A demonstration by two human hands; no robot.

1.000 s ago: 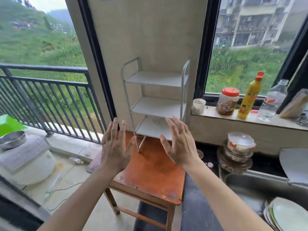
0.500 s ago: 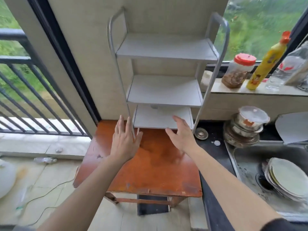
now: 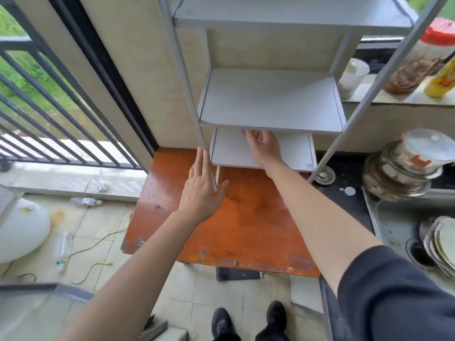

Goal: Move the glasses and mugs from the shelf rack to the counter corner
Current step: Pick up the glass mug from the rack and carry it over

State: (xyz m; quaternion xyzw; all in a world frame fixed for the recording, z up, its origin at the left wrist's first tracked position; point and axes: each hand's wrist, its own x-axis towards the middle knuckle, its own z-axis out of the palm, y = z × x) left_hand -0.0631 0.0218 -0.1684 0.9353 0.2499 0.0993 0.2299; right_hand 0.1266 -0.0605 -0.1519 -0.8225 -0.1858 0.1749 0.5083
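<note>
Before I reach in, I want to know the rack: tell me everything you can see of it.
The shelf rack is a pale grey, metal-looking frame with three flat tiers and thin tube legs, upright against the beige wall. No glasses or mugs show on its tiers. Its left legs rest on the orange table. The right hand reaches over the lowest tier; the left hand is at the front-left leg.

Home kitchen: sink (image 3: 394, 217), stacked plates (image 3: 440, 244)

The white three-tier metal shelf rack (image 3: 270, 104) stands on the back of the orange wooden table (image 3: 241, 217), against the wall. Right hand (image 3: 264, 148) reaches into the lowest tier, under the middle shelf; left hand (image 3: 202, 190) hangs before the rack's left front post. Right of the table — the dark stone counter (image 3: 344, 207) (stacked steel bowls (image 3: 401, 173) at its back).
</note>
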